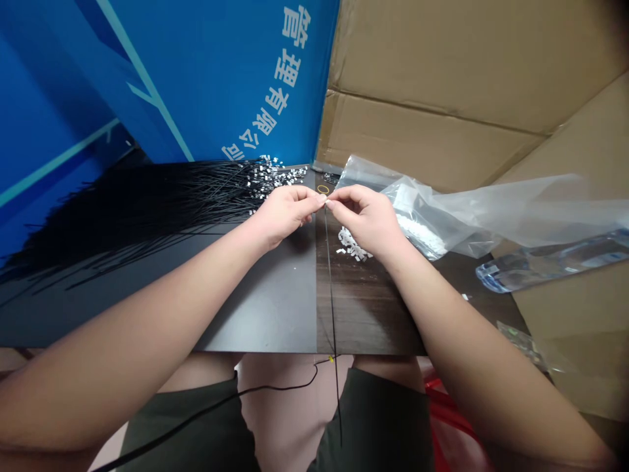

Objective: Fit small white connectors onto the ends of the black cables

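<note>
My left hand [285, 213] and my right hand [363, 216] meet at the fingertips above the dark board, pinching the top end of a thin black wire [329, 295]. The wire hangs down past the table's front edge. A tiny white piece shows at the fingertips, too small to identify. Below my right hand lies a small heap of white connectors [350, 245]. Left of my left hand spreads a large bundle of black wires [147, 210], with white connectors on the ends [272, 177] nearest my hands. A small yellow ring [323, 189] lies just beyond my fingers.
A clear plastic bag [442, 210] lies to the right of my right hand, on the table [363, 301]. Cardboard sheets [432, 78] and a blue printed banner [196, 72] stand behind. A clear plastic strip [550, 262] lies at right, and a red container [442, 419] sits below the table.
</note>
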A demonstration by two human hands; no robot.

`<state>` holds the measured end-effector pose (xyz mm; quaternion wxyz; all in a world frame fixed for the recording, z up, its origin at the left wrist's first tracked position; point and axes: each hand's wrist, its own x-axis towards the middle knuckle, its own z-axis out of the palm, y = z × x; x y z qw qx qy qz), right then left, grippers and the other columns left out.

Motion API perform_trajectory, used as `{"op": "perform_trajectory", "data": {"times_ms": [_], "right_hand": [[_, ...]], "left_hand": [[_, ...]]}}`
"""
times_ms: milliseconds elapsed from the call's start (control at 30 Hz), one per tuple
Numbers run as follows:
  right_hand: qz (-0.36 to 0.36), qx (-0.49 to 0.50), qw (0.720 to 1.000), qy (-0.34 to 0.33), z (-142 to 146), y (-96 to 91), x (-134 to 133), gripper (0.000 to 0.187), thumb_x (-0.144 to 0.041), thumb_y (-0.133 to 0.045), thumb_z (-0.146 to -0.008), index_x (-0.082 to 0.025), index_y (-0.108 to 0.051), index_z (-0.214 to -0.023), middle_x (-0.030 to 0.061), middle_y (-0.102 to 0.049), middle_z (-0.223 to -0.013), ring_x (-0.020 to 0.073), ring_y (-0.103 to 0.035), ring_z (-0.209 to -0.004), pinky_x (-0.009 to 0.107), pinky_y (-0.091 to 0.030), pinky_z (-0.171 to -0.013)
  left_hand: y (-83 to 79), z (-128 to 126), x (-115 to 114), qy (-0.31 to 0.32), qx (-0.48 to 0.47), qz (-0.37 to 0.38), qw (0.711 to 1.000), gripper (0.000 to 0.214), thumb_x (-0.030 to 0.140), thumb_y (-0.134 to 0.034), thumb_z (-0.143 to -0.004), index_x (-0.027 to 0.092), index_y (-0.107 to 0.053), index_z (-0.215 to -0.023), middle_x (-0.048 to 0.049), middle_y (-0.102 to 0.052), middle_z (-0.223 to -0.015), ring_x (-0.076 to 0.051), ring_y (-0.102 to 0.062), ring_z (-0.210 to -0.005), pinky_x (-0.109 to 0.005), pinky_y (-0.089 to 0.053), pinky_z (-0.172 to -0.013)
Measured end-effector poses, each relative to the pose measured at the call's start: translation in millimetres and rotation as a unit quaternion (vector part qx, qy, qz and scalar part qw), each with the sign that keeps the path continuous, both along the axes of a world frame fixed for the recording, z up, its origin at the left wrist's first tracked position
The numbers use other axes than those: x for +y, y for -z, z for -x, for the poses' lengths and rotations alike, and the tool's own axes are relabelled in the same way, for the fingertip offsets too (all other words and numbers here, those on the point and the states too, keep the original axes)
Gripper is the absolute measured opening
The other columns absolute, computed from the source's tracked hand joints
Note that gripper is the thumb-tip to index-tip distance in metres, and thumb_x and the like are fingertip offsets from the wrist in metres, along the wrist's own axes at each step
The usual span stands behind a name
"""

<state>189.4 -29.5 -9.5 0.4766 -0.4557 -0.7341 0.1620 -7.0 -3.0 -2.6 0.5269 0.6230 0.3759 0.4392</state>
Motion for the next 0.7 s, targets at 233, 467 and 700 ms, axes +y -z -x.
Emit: {"op": "perform_trajectory", "data": {"times_ms": [233, 467, 700], "right_hand": [[-0.016, 0.033, 0.999, 0.023, 0.9, -2.4, -1.2, 0.012, -0.032, -0.07, -0.096, -0.023, -0.078, -0.094, 0.0024, -0.079, -0.094, 0.0186, -0.068, -0.083, 0.038, -0.056, -0.083], [-0.015, 0.047, 0.998, 0.029, 0.8, -1.5, -0.9, 0.011, -0.031, -0.071, -0.096, -0.023, -0.077, -0.093, 0.0023, -0.08, -0.094, 0.0193, -0.07, -0.085, 0.039, -0.057, -0.086], [-0.029, 0.04, 0.998, 0.026, 1.9, -2.9, -2.8, 0.01, -0.03, -0.071, -0.096, -0.023, -0.078, -0.092, 0.0021, -0.08, -0.095, 0.0187, -0.07, -0.084, 0.038, -0.058, -0.084]], "left_hand": [[-2.9, -3.3, -3.4, -0.002, -0.027, 0.032, 0.999, 0.018, 0.035, -0.079, -0.08, 0.017, -0.074, -0.078, 0.001, -0.059, -0.066, -0.01, -0.049, -0.059, -0.026, -0.036, -0.058], [-5.5, -3.8, -6.6, 0.001, -0.014, 0.033, 0.999, 0.021, 0.036, -0.082, -0.075, 0.017, -0.073, -0.074, 0.0014, -0.059, -0.066, -0.01, -0.049, -0.06, -0.028, -0.036, -0.059], [-5.3, -5.1, -7.2, -0.005, -0.005, 0.012, 1.0, 0.019, 0.035, -0.081, -0.073, 0.018, -0.073, -0.074, 0.0017, -0.06, -0.067, -0.011, -0.049, -0.062, -0.029, -0.042, -0.064]]}}
